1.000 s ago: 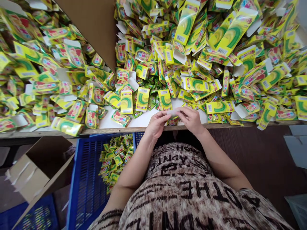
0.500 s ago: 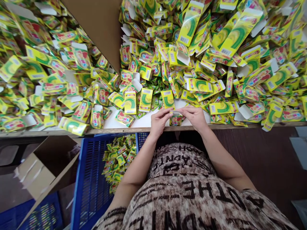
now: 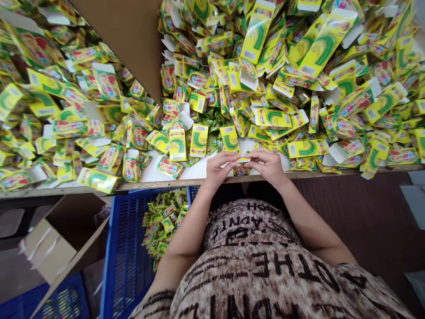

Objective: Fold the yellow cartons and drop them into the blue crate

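Observation:
A small yellow-green candy box (image 3: 245,160) is held between my two hands at the table's front edge, its narrow yellow end facing up. My left hand (image 3: 219,167) pinches its left side with thumb and fingers. On the opposite side, my right hand (image 3: 267,165) grips it the same way. Fingers cover most of the box. Just beyond my hands stands another yellow box (image 3: 229,138) with a barcode. A further box (image 3: 199,140) lies to its left, close to small green wrapped pieces (image 3: 212,120).
Heaps of similar boxes cover the table (image 3: 154,170) on both sides of a brown cardboard divider (image 3: 129,40). Below the edge, a blue plastic crate (image 3: 124,248) holds more boxes. An open cardboard carton (image 3: 49,248) stands at lower left.
The pale flap visible at the top of the held box has given way to a yellow end. Both hands stay in nearly the same place; the view has shifted slightly.

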Tool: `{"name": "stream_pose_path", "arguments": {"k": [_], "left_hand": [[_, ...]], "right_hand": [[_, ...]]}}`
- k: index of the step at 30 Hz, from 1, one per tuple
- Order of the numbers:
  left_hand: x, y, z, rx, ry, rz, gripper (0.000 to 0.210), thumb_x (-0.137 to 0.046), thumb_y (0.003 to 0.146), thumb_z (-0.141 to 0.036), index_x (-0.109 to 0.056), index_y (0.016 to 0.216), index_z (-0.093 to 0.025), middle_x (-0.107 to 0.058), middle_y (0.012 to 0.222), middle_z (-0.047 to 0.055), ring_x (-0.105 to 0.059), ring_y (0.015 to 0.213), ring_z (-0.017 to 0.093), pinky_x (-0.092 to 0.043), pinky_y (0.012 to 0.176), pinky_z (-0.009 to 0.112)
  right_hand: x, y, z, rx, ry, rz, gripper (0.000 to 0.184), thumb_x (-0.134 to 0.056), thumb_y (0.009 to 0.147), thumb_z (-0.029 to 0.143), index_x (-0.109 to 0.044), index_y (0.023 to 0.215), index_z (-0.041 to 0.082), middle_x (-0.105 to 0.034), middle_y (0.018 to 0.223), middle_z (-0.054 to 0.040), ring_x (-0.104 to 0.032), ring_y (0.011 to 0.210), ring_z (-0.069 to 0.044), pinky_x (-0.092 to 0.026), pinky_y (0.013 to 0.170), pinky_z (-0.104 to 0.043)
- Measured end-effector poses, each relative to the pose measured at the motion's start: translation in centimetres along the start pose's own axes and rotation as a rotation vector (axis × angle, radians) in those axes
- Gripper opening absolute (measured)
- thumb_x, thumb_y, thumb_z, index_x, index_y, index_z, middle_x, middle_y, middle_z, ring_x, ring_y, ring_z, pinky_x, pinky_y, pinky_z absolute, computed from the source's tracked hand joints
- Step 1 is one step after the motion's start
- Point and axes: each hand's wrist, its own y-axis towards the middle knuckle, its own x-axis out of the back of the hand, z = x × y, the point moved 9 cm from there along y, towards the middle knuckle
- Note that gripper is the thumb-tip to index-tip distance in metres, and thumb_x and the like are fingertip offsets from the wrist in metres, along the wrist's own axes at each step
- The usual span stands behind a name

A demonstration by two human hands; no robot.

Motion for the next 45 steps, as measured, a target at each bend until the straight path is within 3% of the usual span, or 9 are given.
{"name": "stream_pose_path", "arguments": {"k": [14, 19, 23, 27, 29, 33, 36, 39, 45], "left_hand": [[-1.0, -0.9, 0.3, 0.024, 0.079, 0.013, 0.019, -0.078, 0.08, -0.03, -0.08, 0.098, -0.03, -0.075, 0.099, 0.006, -0.068, 0.093, 0.019, -0.052, 0.091, 0.034], [8.5, -4.5, -1.3, 0.163, 0.058, -0.374, 0.019, -0.073, 0.083, -0.037, -0.078, 0.1, -0.03, -0.074, 0.098, 0.002, -0.067, 0.09, 0.018, -0.052, 0.084, 0.03], [16.8, -12.4, 1.8, 0.701, 0.359, 0.017, 0.035, -0.079, 0.07, -0.05, -0.079, 0.094, -0.024, -0.077, 0.096, 0.006, -0.069, 0.093, 0.026, -0.054, 0.085, 0.035], [24.1, -18.6, 3.1, 0.981, 0.715, -0.123, 0.05, -0.086, 0.048, -0.055, -0.077, 0.084, -0.021, -0.075, 0.076, 0.007, -0.069, 0.08, 0.032, -0.056, 0.079, 0.042], [22.5, -17.4, 2.7, 0.866, 0.645, -0.223, 0.046, -0.082, 0.059, -0.054, -0.076, 0.09, -0.021, -0.076, 0.083, 0.007, -0.069, 0.084, 0.029, -0.056, 0.083, 0.041], [12.6, -8.2, 2.0, 0.48, 0.347, -0.23, 0.03, -0.074, 0.077, -0.045, -0.076, 0.095, -0.02, -0.075, 0.091, 0.006, -0.068, 0.085, 0.021, -0.054, 0.088, 0.036], [6.0, -0.7, 1.8, 0.245, 0.277, -0.194, 0.025, -0.072, 0.081, -0.031, -0.074, 0.103, -0.019, -0.073, 0.097, 0.008, -0.066, 0.089, 0.022, -0.054, 0.089, 0.038], [1.3, 4.0, 1.0, -0.017, 0.499, -0.028, 0.039, -0.058, 0.084, -0.008, -0.072, 0.115, -0.025, -0.064, 0.13, 0.012, -0.053, 0.128, 0.03, -0.035, 0.113, 0.051], [-0.7, 5.5, 2.4, -0.092, 0.601, 0.272, 0.046, -0.057, 0.08, -0.001, -0.072, 0.113, -0.03, -0.052, 0.15, 0.008, -0.024, 0.152, 0.035, 0.008, 0.12, 0.065]], "right_hand": [[0.9, -2.2, -0.8, 0.08, -0.271, -0.151, 0.021, -0.057, 0.095, 0.031, -0.076, 0.102, 0.027, -0.065, 0.101, -0.0074, -0.064, 0.095, -0.022, -0.055, 0.088, -0.039], [3.8, 0.4, -5.4, -0.106, -0.675, 0.041, 0.041, -0.044, 0.091, 0.01, -0.072, 0.118, 0.021, -0.065, 0.11, -0.0115, -0.061, 0.105, -0.028, -0.051, 0.094, -0.042], [3.4, 0.9, -7.1, -0.168, -0.831, 0.329, 0.052, -0.057, 0.086, 0.011, -0.061, 0.136, 0.024, -0.058, 0.115, -0.0121, -0.063, 0.089, -0.026, -0.05, 0.084, -0.038], [3.5, 0.9, -6.4, -0.174, -0.866, 0.371, 0.041, -0.074, 0.078, 0.017, -0.066, 0.118, 0.019, -0.056, 0.115, -0.014, -0.06, 0.098, -0.031, -0.048, 0.088, -0.041], [3.7, 1.0, -5.9, -0.134, -0.832, 0.334, 0.03, -0.077, 0.075, 0.018, -0.067, 0.103, 0.018, -0.058, 0.112, -0.0131, -0.057, 0.104, -0.032, -0.047, 0.091, -0.043], [4.2, 0.5, -6.6, -0.179, -0.627, 0.264, 0.017, -0.075, 0.076, 0.023, -0.063, 0.088, 0.019, -0.062, 0.086, -0.0046, -0.058, 0.082, -0.023, -0.049, 0.078, -0.037], [4.6, 0.2, -6.7, -0.188, -0.574, 0.176, 0.039, -0.077, 0.077, 0.034, -0.064, 0.108, 0.017, -0.063, 0.099, -0.007, -0.06, 0.082, -0.021, -0.051, 0.077, -0.036], [4.0, 0.0, -6.3, -0.157, -0.735, 0.168, 0.054, -0.083, 0.072, 0.04, -0.064, 0.117, 0.015, -0.059, 0.116, -0.0145, -0.059, 0.105, -0.029, -0.049, 0.092, -0.042], [3.5, -0.9, -7.4, -0.368, -0.862, 0.224, 0.049, -0.089, 0.064, 0.041, -0.063, 0.097, 0.016, -0.064, 0.094, -0.0094, -0.059, 0.092, -0.027, -0.046, 0.081, -0.036]]}}
